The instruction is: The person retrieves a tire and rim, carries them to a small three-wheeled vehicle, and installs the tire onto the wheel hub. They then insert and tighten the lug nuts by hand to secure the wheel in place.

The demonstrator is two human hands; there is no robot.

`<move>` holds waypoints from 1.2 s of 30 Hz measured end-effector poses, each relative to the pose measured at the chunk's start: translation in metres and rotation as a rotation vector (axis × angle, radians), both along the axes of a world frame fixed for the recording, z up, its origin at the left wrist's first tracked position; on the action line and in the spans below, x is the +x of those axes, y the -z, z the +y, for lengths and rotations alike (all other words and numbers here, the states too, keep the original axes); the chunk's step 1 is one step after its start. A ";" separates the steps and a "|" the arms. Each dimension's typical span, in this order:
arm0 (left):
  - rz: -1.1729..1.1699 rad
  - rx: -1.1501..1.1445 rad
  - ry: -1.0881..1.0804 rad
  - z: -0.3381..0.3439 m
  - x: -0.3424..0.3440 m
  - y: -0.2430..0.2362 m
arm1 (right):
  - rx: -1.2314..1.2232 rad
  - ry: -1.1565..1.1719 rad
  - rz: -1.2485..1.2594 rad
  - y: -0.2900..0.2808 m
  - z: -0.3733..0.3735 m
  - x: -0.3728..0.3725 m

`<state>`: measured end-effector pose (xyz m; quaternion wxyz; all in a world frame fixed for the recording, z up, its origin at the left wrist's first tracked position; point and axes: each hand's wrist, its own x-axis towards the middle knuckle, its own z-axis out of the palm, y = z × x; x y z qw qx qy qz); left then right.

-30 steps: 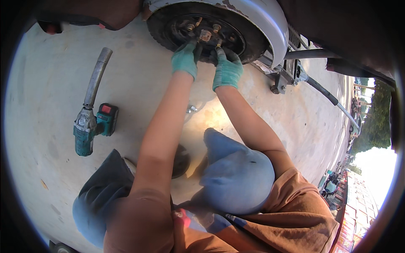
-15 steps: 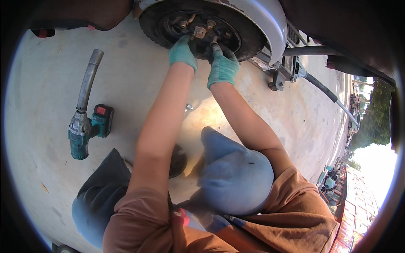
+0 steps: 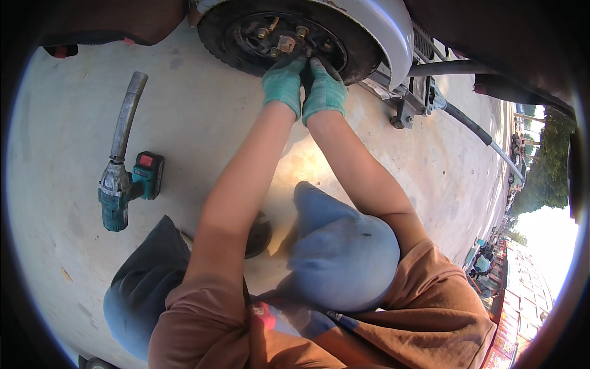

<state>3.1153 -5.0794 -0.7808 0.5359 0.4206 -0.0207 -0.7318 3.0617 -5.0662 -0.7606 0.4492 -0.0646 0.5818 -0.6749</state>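
Note:
Both my hands, in green knit gloves with dark fingers, are side by side at the lower part of a black wheel under a silver fender. My right hand is closed, its thumb and fingers pinching a small lug nut on a stud at the lower right of the rim. My left hand touches it from the left, fingers bent in towards the same spot; their tips are dark and partly hidden. Around the rusty hub centre, several brass-coloured lug nuts sit on their studs.
A teal cordless impact wrench with a long metal tube lies on the concrete floor at left. Right of the wheel stands a floor jack, its long handle reaching out rightward. A dark round object is between my knees.
My left hand has moved right, from below the hub centre to beside my right hand. The hands now meet at the lower right stud. My left forearm now covers a small metal piece on the floor.

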 end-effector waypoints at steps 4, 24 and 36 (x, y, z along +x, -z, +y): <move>-0.011 0.111 -0.118 0.020 0.015 0.030 | 0.075 -0.048 0.017 0.018 0.016 -0.007; -1.816 -0.184 0.535 0.049 0.121 0.126 | 0.342 -0.597 0.244 0.045 0.075 -0.040; 0.105 -0.115 -0.145 0.017 -0.010 0.010 | 0.356 -0.573 0.217 0.044 0.091 -0.061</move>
